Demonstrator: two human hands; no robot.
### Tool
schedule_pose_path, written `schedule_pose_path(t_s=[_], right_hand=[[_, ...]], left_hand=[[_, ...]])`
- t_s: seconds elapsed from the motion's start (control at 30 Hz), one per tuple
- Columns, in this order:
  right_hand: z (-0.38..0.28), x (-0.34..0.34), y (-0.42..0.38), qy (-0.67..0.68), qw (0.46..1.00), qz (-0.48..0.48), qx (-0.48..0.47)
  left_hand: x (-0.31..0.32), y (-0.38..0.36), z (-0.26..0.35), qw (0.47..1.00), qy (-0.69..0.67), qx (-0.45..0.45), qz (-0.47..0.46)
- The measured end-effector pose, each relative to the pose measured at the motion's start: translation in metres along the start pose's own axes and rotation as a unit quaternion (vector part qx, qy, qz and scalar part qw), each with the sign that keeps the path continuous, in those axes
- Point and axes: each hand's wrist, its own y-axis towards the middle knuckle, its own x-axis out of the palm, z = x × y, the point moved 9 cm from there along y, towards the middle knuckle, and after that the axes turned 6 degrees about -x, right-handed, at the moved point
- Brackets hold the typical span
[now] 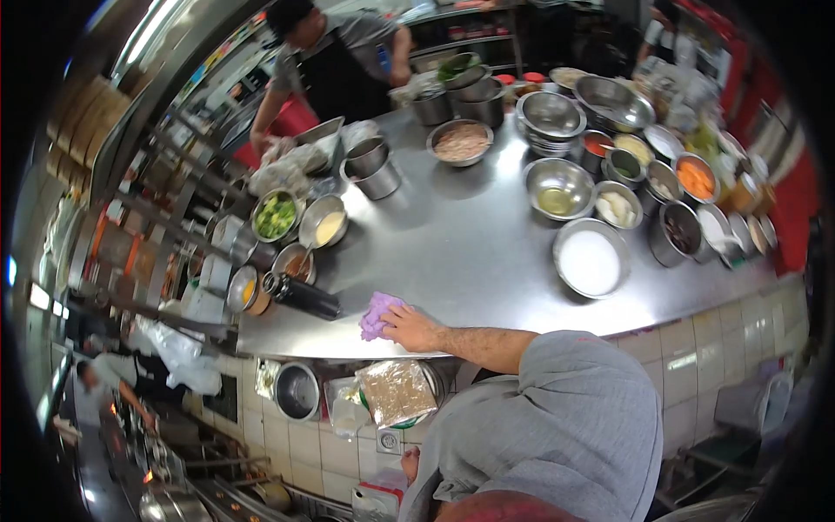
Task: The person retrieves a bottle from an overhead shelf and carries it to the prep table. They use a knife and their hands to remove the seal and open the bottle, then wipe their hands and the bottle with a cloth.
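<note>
My right hand (410, 329) reaches across the front of the steel table (435, 235), fingers closed over a crumpled purple cloth (380, 316) that lies against the tabletop. Just left of the cloth is a black bottle (309, 296), apparently lying on its side. My left hand (410, 465) shows only as a small part below the table, beside my grey shirt, and its fingers cannot be made out.
Bowls of chopped greens (276, 216) and yellow food (327, 222) stand at the left. On the right are a bowl of white contents (591, 258) and several metal containers. A foil-covered container (396, 393) sits below the front edge. Across the table stands a co-worker (335, 65).
</note>
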Motion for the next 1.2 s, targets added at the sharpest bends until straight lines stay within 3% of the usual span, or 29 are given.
schedule_pose_path(t_s=[0.1,0.23,0.4,0.57,0.6,0.67,0.77,0.87,0.93,1.0,1.13,1.2], right_hand=[[0.001,-0.025,-0.048,0.002,0.999,0.023,0.042],[-0.013,-0.064,-0.134,-0.039,0.996,0.035,0.071],[-0.039,-0.115,-0.269,-0.119,0.987,0.055,0.096],[-0.042,-0.191,-0.414,-0.213,0.958,0.027,0.192],[-0.040,-0.207,-0.444,-0.240,0.950,0.044,0.198],[-0.028,-0.237,-0.502,-0.250,0.917,0.044,0.308],[-0.013,-0.279,-0.567,-0.276,0.821,0.230,0.443],[0.004,-0.286,-0.567,-0.272,0.805,0.299,0.435],[0.015,-0.273,-0.538,-0.218,0.859,0.198,0.419],[0.009,-0.270,-0.528,-0.269,0.881,0.180,0.345],[0.015,-0.313,-0.588,-0.252,0.896,0.167,0.324],[0.028,-0.353,-0.653,-0.289,0.869,0.172,0.363]], left_hand=[[0.004,-0.001,0.022,0.997,-0.076,-0.002,0.002],[0.020,-0.020,0.012,0.999,-0.035,-0.016,-0.037],[0.042,-0.052,-0.061,0.978,0.174,-0.019,-0.112],[0.035,-0.077,-0.111,0.934,0.323,-0.005,-0.155],[0.038,-0.076,-0.109,0.927,0.340,0.004,-0.161],[0.053,-0.075,-0.098,0.922,0.347,0.015,-0.171],[0.093,-0.069,-0.077,0.921,0.337,0.027,-0.192],[0.133,-0.066,-0.036,0.935,0.290,0.017,-0.203],[0.154,-0.077,-0.004,0.951,0.243,0.001,-0.190],[0.177,-0.087,0.021,0.961,0.214,0.001,-0.174],[0.227,-0.128,0.032,0.973,0.175,0.003,-0.151],[0.262,-0.152,0.031,0.982,0.129,0.010,-0.139]])
